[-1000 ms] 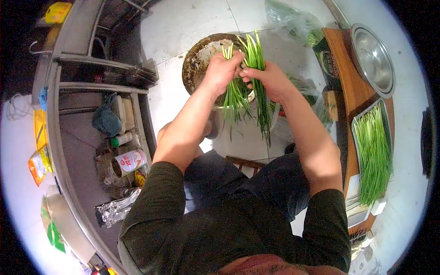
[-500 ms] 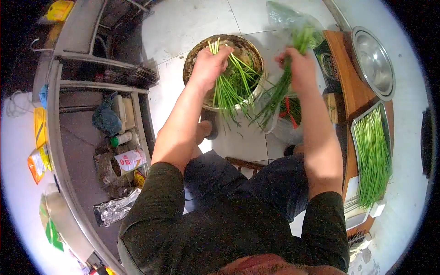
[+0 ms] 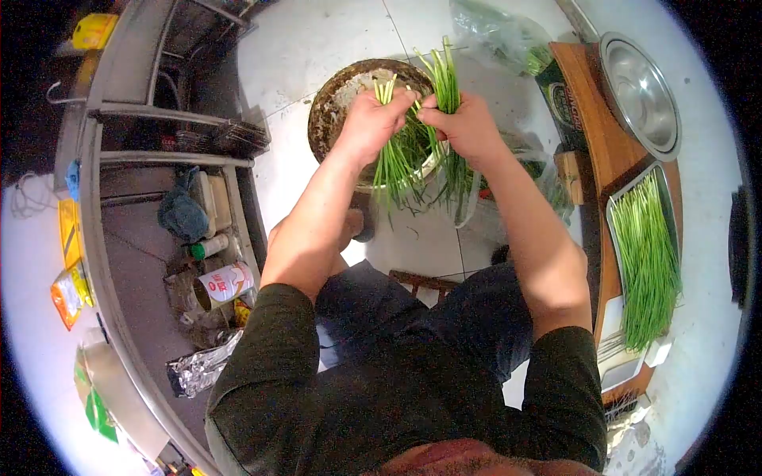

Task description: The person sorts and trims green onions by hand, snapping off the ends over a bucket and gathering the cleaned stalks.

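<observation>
My left hand [image 3: 371,127] is closed around a bunch of garlic chives [image 3: 394,170], pale stem ends up and green leaves hanging down. Close beside it, my right hand [image 3: 467,127] grips another bunch of garlic chives [image 3: 446,75], its stems pointing up past the fingers. The fingertips of both hands nearly meet at a few stems; whether they touch is unclear. Below them stands a round, dirty-rimmed bucket [image 3: 324,107] with green scraps inside, partly hidden by my hands and the chives.
On the right, a tray of chives [image 3: 644,262] and a steel bowl [image 3: 640,99] rest on a wooden board [image 3: 583,95]. A clear plastic bag [image 3: 496,32] lies on the floor beyond. Shelves [image 3: 171,155] with a can [image 3: 225,285] stand on the left.
My right hand has swung left with its bunch, from over by the plastic bags to beside my left hand above the bucket. My left hand still holds its bunch.
</observation>
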The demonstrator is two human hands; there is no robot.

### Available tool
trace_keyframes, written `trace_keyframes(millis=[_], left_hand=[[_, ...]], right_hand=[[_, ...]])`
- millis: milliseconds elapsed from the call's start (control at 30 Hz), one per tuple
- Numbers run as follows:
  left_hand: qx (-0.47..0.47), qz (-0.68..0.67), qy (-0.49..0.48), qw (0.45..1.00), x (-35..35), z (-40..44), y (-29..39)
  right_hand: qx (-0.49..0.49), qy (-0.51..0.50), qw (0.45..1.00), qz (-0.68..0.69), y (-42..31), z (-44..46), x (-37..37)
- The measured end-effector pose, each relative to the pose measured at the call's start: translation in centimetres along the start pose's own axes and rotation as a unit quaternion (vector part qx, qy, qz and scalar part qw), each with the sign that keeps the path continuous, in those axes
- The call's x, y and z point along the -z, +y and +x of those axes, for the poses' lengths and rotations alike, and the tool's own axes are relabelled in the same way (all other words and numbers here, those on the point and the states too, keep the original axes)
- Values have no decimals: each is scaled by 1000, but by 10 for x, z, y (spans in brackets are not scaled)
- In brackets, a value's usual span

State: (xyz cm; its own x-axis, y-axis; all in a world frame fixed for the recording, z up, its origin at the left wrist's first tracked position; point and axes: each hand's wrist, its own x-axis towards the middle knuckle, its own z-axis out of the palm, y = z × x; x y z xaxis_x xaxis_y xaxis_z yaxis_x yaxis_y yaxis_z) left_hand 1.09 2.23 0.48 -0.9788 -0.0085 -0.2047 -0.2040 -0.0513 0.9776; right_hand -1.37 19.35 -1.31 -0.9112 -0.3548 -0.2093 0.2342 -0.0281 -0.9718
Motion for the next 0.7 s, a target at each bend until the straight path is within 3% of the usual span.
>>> trace_keyframes(millis=[133, 333, 500, 567, 633, 700], left_hand=[[-46, 157, 9, 986, 3, -1, -2], [-25, 236, 10, 971, 7, -1, 6], [-8, 65, 60, 996, 11, -3, 19], [-14, 87, 195, 977, 17, 4, 23], [-41, 4, 237, 971, 33, 11, 24], [-39, 40, 266, 962, 33, 11, 25]], right_hand=[[20, 9, 997, -68, 7, 4, 5], [56, 5, 985, -161, 8, 6, 9], [38, 10, 984, -176, 1, 3, 12], [21, 20, 987, -155, -2, 4, 13], [12, 19, 993, -119, -7, 3, 14], [3, 19, 996, -88, -9, 1, 13]])
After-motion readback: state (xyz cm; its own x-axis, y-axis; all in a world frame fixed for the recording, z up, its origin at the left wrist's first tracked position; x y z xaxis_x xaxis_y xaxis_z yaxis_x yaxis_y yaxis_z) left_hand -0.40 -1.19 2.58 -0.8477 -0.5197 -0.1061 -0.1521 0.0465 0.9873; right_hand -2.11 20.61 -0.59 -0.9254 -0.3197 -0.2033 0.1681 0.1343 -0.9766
